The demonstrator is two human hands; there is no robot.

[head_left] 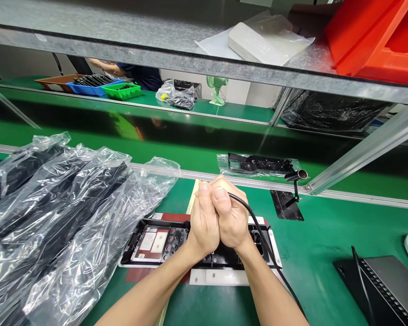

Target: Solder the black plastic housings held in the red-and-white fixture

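Note:
My left hand (204, 219) and my right hand (234, 217) are closed and pressed together, thumbs side by side. A black cable (262, 237) comes out by my right thumb and runs down past my right forearm. What lies inside my left fingers is hidden. Below both hands is a long black plastic housing (126, 257), its middle covered by my hands and wrists. Through its left part a label and round holes show. Under the housing are a reddish-brown board (139, 274) and white fixture blocks (224, 277).
Clear-bagged black parts (85, 226) fill the left side. A bagged black part (258, 163) lies behind my hands, near a small stand with a metal tube (297, 175). A black notched case (387, 280) is at right. Overhead runs a metal shelf (139, 50); a co-worker's arm (107, 67) shows beyond.

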